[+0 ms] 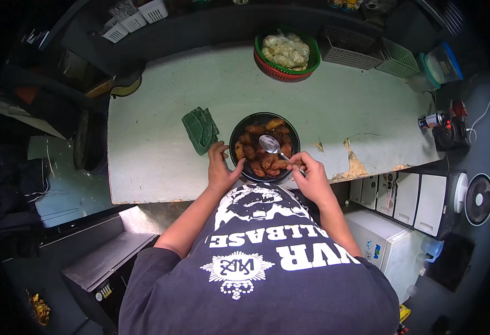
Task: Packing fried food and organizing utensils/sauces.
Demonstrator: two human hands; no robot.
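A round black pan or bowl (297, 155) stands near the front edge of the table, filled with several browned, fried-looking food pieces (266, 161). At its left side is my left hand (222, 169), thumb and fingers spread along the rim, the thumb touching it. My right hand (312, 176) grips the handle of a metal spoon (269, 144) at the pan's lower right. The spoon's bowl lies over the middle of the food. Close beyond my left fingers rests a folded green cloth (201, 130).
The pale green table (161, 138) has a chipped front edge at right. At the back sit stacked green and red baskets (285, 77) holding a bag of pale food. Grey plastic baskets (349, 52) and a can (430, 121) line the right. A fan (479, 199) stands beyond white drawers (429, 205).
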